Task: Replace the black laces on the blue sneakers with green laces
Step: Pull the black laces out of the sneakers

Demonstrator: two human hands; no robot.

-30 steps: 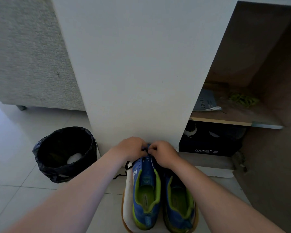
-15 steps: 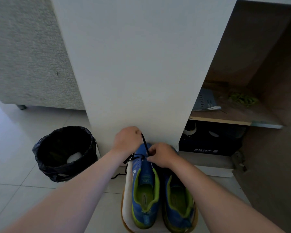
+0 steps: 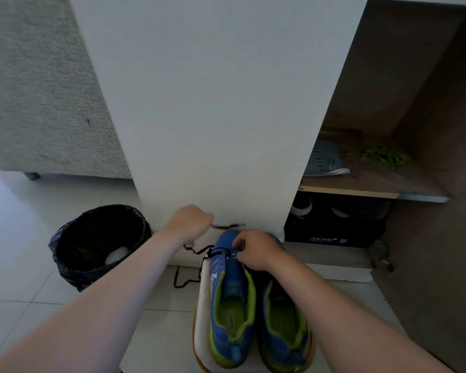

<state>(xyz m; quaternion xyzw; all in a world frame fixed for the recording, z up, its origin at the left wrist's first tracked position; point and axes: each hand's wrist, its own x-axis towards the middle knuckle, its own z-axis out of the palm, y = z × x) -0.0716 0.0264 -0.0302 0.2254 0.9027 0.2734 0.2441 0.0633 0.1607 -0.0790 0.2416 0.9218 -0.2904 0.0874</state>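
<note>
Two blue sneakers with lime-green lining stand side by side on the floor, toes pointing away from me: the left sneaker (image 3: 228, 297) and the right sneaker (image 3: 283, 324). My left hand (image 3: 189, 223) grips the black lace (image 3: 199, 249), raised up and to the left of the toe, with a free end sticking out to the right of my fist. More of that lace trails onto the tiles. My right hand (image 3: 256, 250) presses down on the left sneaker's forefoot, fingers curled at the eyelets. A bunch of green laces (image 3: 385, 156) lies on the open cupboard's shelf.
A white cabinet door (image 3: 213, 117) stands right behind the shoes. A bin with a black liner (image 3: 97, 243) sits on the floor to the left. The open cupboard on the right holds a booklet (image 3: 324, 160) and a black shoebox (image 3: 331, 224). A grey sofa (image 3: 38, 90) is far left.
My left hand has pulled the black lace up and leftward out of the top eyelets, away from the right hand. My right hand stays on the sneaker's toe.
</note>
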